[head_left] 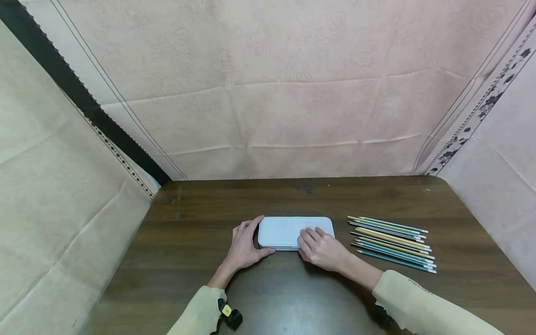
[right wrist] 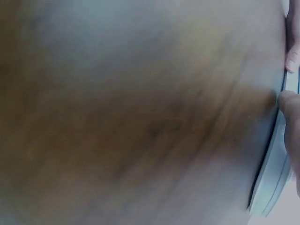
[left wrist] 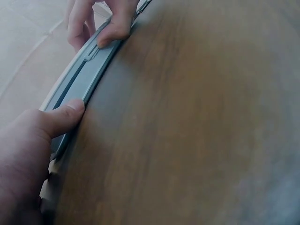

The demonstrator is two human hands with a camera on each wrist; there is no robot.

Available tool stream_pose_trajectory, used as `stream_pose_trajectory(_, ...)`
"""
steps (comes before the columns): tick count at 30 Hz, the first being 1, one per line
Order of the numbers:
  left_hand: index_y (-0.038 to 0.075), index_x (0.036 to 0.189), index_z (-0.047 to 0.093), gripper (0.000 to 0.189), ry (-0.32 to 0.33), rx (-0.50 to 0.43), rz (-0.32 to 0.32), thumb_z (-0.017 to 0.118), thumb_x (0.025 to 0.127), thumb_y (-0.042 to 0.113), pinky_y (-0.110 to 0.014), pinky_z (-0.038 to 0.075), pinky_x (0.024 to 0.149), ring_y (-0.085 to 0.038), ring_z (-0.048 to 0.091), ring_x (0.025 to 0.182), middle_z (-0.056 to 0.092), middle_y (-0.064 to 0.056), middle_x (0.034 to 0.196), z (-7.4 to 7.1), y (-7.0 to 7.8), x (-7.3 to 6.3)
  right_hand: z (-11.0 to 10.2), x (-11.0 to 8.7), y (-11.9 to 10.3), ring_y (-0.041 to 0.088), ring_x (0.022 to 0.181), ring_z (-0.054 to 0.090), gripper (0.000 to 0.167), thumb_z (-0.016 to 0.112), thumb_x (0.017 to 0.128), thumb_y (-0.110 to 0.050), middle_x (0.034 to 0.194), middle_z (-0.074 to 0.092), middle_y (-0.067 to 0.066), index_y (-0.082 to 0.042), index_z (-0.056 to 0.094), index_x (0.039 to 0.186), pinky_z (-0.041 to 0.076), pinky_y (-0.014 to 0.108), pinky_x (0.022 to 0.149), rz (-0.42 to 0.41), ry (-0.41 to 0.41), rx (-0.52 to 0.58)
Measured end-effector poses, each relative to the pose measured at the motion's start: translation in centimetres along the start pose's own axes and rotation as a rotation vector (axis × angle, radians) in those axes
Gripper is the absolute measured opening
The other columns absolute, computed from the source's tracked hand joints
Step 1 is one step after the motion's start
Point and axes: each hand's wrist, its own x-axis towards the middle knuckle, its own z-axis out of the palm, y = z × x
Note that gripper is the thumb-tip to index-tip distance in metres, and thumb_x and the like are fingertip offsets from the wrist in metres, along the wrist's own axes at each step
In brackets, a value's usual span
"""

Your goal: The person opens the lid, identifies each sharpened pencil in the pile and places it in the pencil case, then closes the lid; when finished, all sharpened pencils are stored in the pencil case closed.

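Note:
A pale, flat pencil case (head_left: 281, 231) with rounded corners lies on the table. My left hand (head_left: 244, 245) holds its left end, fingers round the far side and thumb (left wrist: 70, 115) against the front wall. At the case's right front edge, my right hand (head_left: 321, 250) has its fingers curled over the top. Its thumb presses at the metal zipper pull (left wrist: 92, 54), seen in the left wrist view. A dark strip runs along the zipper from the pull toward my left thumb. The right wrist view shows only part of the case (right wrist: 274, 173); its inside is hidden.
Several pencils (head_left: 393, 243) in green, yellow and dark colours lie side by side to the right of the case, tips pointing left. The brown wooden table (head_left: 234, 200) ends at pale cloth hangings (head_left: 272, 116) behind and at both sides.

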Motion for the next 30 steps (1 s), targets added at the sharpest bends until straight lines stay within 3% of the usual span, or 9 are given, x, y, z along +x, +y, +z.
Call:
stream_pose_trajectory(6,0.009,0.151,0.038,0.099,-0.022,-0.015,-0.028,0.088,0.073,0.045,-0.054,0.024,0.105,-0.031,0.043,0.124,0.054,-0.012,0.139,-0.1,0.2,0.0,-1.5,0.1,1.6,0.024,0.087,0.071,0.024,0.066,0.095,-0.025,0.101,0.073,0.012,-0.003,0.073,0.102,0.058,0.038,0.073,0.082,-0.007,0.196)
stream_pose_trajectory(11,0.005,0.149,0.038,0.101,-0.012,-0.033,-0.040,0.090,0.071,0.045,-0.052,0.022,0.108,-0.031,0.043,0.126,0.053,-0.013,0.142,-0.3,0.3,0.0,-2.6,0.5,3.5,0.021,0.086,0.071,0.023,0.080,0.085,-0.017,0.101,0.073,0.010,-0.004,0.075,0.103,0.057,0.034,0.071,0.170,-0.023,0.341)
stream_pose_trajectory(19,0.003,0.147,0.039,0.100,-0.016,-0.013,-0.029,0.088,0.072,0.047,-0.050,0.022,0.107,-0.031,0.043,0.127,0.055,-0.014,0.140,-0.2,0.1,0.1,-3.6,0.3,6.2,0.024,0.084,0.069,0.021,0.079,0.081,-0.006,0.096,0.072,0.009,-0.002,0.075,0.101,0.057,0.037,0.062,0.319,0.017,0.375)
stream_pose_trajectory(26,0.007,0.144,0.044,0.093,-0.004,-0.017,-0.024,0.088,0.072,0.047,-0.051,0.023,0.106,-0.030,0.043,0.126,0.054,-0.011,0.139,-0.2,0.1,0.0,-3.4,-0.6,8.4,0.018,0.074,0.065,0.020,0.076,0.082,0.008,0.095,0.071,0.011,0.001,0.074,0.100,0.056,0.033,0.060,0.607,0.078,0.512)
stream_pose_trajectory(30,0.010,0.147,0.043,0.094,-0.029,-0.023,-0.047,0.087,0.073,0.049,-0.051,0.023,0.107,-0.029,0.042,0.126,0.052,-0.010,0.141,-0.1,0.1,-0.1,-3.0,-1.3,9.1,0.016,0.070,0.063,0.021,0.074,0.083,0.011,0.094,0.072,0.011,0.002,0.074,0.102,0.055,0.028,0.060,0.744,0.109,0.599)
